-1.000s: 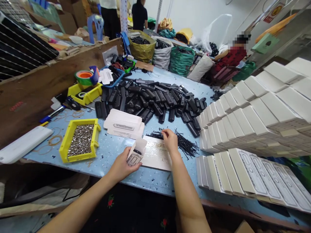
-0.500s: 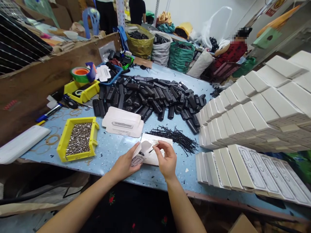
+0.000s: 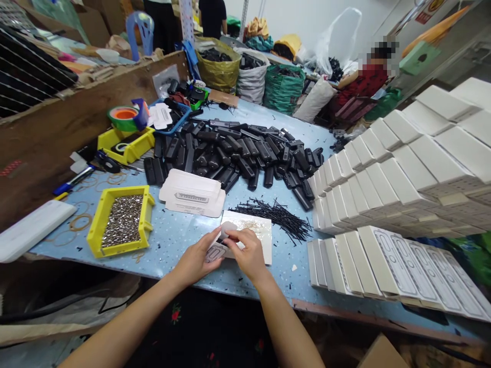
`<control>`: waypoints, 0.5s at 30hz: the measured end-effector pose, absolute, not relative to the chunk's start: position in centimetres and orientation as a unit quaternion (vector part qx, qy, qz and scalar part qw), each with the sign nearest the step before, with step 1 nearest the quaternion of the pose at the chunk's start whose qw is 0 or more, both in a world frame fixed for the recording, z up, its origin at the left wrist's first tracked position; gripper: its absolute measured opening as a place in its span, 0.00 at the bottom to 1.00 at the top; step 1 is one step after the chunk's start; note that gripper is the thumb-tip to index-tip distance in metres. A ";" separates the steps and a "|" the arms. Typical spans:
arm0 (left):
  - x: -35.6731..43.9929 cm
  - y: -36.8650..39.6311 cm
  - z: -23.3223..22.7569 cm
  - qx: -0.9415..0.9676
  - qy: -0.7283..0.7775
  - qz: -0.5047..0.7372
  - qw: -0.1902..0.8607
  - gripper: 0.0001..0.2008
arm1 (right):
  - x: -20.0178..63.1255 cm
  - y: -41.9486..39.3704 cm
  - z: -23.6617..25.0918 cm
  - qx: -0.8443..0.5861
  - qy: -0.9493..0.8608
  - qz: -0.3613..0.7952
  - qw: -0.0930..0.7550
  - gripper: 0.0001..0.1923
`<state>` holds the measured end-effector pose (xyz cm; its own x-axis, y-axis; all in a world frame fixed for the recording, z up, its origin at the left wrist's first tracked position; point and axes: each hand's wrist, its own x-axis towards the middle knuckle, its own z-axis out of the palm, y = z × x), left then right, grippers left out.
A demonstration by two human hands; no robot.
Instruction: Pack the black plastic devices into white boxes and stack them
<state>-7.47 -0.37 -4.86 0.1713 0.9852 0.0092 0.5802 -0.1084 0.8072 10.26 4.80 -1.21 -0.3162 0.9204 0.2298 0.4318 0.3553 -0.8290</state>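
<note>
My left hand [image 3: 198, 259] holds a small white box [image 3: 215, 251] with an open flap at the table's near edge. My right hand [image 3: 247, 254] has its fingers pinched at the mouth of that same box; what it pinches is hidden. Both hands hover over a white sheet [image 3: 259, 231] lying on the blue table [image 3: 172, 235]. A heap of thin black ties [image 3: 280, 214] lies just beyond the sheet. Further back sprawls a big pile of black plastic parts [image 3: 238, 153].
A yellow bin of small metal pieces [image 3: 123, 220] sits left. Flat white box blanks [image 3: 194, 193] lie ahead. Stacks of closed white boxes [image 3: 402, 194] fill the right side. Tape roll [image 3: 125, 116], a second yellow bin [image 3: 126, 143], pen [image 3: 72, 181] at the left. A person in red [image 3: 364, 79] sits far back.
My right hand left the black ties, came back with one thin black piece, and now meets my left hand at the box's open end.
</note>
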 end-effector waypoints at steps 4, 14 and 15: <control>-7.7 -0.2 -5.7 0.679 0.580 0.324 0.313 0.28 | 9.9 4.6 -2.6 -0.453 -0.682 0.398 0.412 0.17; -6.7 0.8 -4.0 0.616 0.618 0.250 0.418 0.52 | 8.1 4.0 -4.3 -0.372 -0.615 0.582 0.381 0.21; -6.7 0.8 -3.9 0.612 0.625 0.245 0.419 0.51 | 8.2 4.0 -4.1 -0.385 -0.614 0.576 0.379 0.21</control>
<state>-6.72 0.79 -3.93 0.0991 0.9696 -0.2238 0.5593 0.1318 0.8184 8.15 4.03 -4.12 -0.4162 0.9090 0.0222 0.0353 0.0405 -0.9986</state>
